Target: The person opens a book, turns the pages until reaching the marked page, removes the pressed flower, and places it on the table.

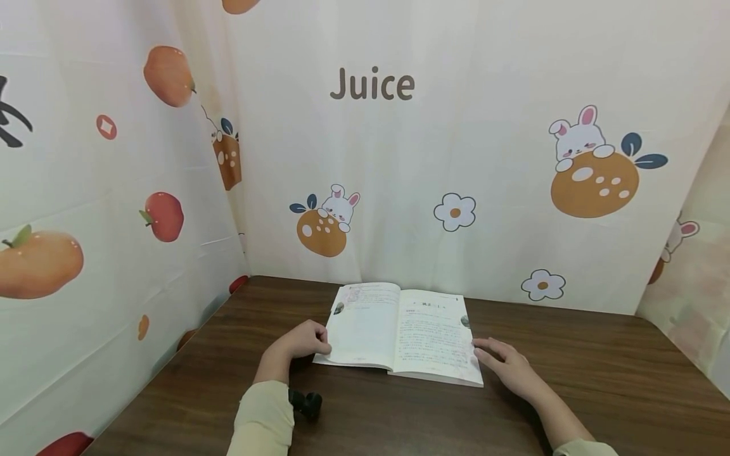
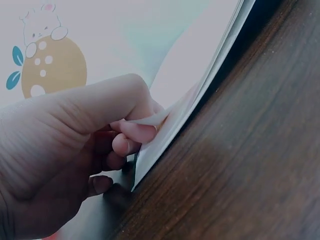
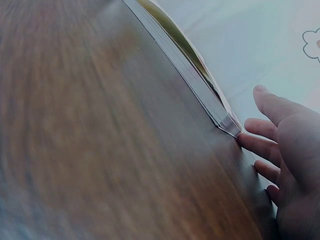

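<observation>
On the dark table [image 1: 599, 354], we're bracketing the open book [image 1: 433, 342] with both hands
With the left hand [image 1: 299, 342] we're pinching a page [image 2: 150, 120] near the lower-left corner, thumb against curled finger, presumably isolating it from the rest; with the right hand [image 1: 507, 367], resting loosely extended fingers against the right edge, gripping nothing, probably steadying it
</observation>
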A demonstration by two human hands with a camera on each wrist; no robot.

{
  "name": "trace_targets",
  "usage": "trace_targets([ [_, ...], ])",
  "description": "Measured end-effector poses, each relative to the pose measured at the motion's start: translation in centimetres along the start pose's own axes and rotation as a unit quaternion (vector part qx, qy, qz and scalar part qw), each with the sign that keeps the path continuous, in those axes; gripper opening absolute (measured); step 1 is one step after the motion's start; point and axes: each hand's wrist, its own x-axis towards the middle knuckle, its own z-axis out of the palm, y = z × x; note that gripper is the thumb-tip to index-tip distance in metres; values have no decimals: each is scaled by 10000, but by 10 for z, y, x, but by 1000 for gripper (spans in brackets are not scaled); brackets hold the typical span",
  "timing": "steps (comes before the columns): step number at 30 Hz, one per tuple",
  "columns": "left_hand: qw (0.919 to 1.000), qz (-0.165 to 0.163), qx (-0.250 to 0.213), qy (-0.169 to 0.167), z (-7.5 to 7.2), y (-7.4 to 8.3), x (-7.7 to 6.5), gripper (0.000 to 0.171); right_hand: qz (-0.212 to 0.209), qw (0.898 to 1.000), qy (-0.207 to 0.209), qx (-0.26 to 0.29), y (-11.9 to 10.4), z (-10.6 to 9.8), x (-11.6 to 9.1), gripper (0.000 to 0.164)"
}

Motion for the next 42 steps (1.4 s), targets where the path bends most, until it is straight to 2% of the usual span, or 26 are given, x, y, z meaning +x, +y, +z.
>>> trace_targets([
  [4,9993,-203,311,-18,0,5,0,17,-11,10000,-1,-2,0,0,1,55],
  [8,9935,-502,1017,76,-1,14,2,20,0,10000,-14,-3,1,0,1,55],
  [11,9879,-423,1475,217,1,23,6,32,18,10000,-21,-1,1,0,1,55],
  [15,9823,104,1807,477,12,37,13,48,35,10000,-33,0,1,0,0,56],
  [18,9755,637,2026,581,23,50,18,51,10,10000,-38,1,1,-1,0,56],
  [20,9714,1002,2096,492,30,58,21,48,-7,10000,-39,1,0,-1,-1,56],
  [23,9672,1413,2101,186,41,68,24,45,3,10000,-52,17,0,-2,-1,55],
  [26,9613,1618,2231,-71,51,74,26,45,15,10000,-62,38,-1,-2,-1,55],
  [30,9543,1617,2502,-217,58,79,28,44,14,10000,-67,64,-1,-2,-1,55],
  [35,9552,1429,2570,-341,62,81,28,43,12,10000,-63,46,-1,-2,0,56],
  [42,9686,1174,2154,-395,67,84,26,43,6,10000,-60,15,-1,-2,0,55],
])
